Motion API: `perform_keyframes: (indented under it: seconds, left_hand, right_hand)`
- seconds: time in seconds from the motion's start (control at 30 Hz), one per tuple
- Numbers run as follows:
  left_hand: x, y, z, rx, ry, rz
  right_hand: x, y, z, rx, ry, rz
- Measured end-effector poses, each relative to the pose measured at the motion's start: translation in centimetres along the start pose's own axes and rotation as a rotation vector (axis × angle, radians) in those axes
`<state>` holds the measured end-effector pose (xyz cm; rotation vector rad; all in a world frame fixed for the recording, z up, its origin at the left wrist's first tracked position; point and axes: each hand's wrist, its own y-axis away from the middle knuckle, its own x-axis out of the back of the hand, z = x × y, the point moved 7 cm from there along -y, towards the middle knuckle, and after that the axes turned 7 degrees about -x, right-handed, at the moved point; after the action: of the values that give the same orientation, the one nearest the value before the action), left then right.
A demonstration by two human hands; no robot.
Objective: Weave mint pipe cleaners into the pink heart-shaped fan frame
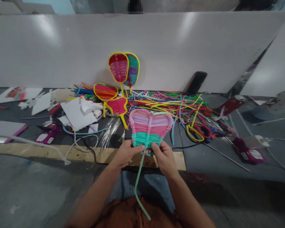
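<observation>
Between both hands I hold a heart-shaped pipe cleaner fan (150, 128), banded in pink, lilac and turquoise, at the table's front edge. My left hand (127, 153) grips its lower left edge, thumb laid on the turquoise rows. On the lower right, my right hand (165, 156) pinches it with the thumb in front. A green pipe cleaner (138, 177) hangs from the bottom of the fan and bends toward my lap. Just behind lie a pink fan with yellow rim (117, 106) and a red-orange one (106, 91).
Two yellow-rimmed fans (118, 67) lean against the white partition (73, 47). A heap of coloured pipe cleaners (156, 101) spreads behind my hands. On the right are scissors (196, 133), a black phone (197, 82), a red can (235, 103) and a thin stick (228, 157). White papers (78, 112) and cables lie left.
</observation>
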<state>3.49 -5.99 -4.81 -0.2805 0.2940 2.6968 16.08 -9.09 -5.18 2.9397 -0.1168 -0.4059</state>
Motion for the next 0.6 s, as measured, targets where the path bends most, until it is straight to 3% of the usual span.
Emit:
perform_keyframes:
  seconds: [0.2,0.4,0.5,0.6]
  left_hand:
    - [-0.4,0.1,0.5,-0.055,0.066,0.017]
    - [-0.1,-0.1,0.1,-0.064,0.09,0.093]
    - [0.4,-0.2,-0.6,-0.054,0.15,0.178]
    - [0.9,-0.3,-0.9,-0.08,0.188,0.265]
  right_hand:
    - [-0.2,-0.2,0.7,-0.051,-0.113,-0.029]
    - [0.1,-0.2,-0.4,0.014,0.031,0.038]
    - [1.5,0.2,-1.5,0.193,0.189,0.222]
    - [1.4,1.5,-3.2,0.48,0.539,0.349]
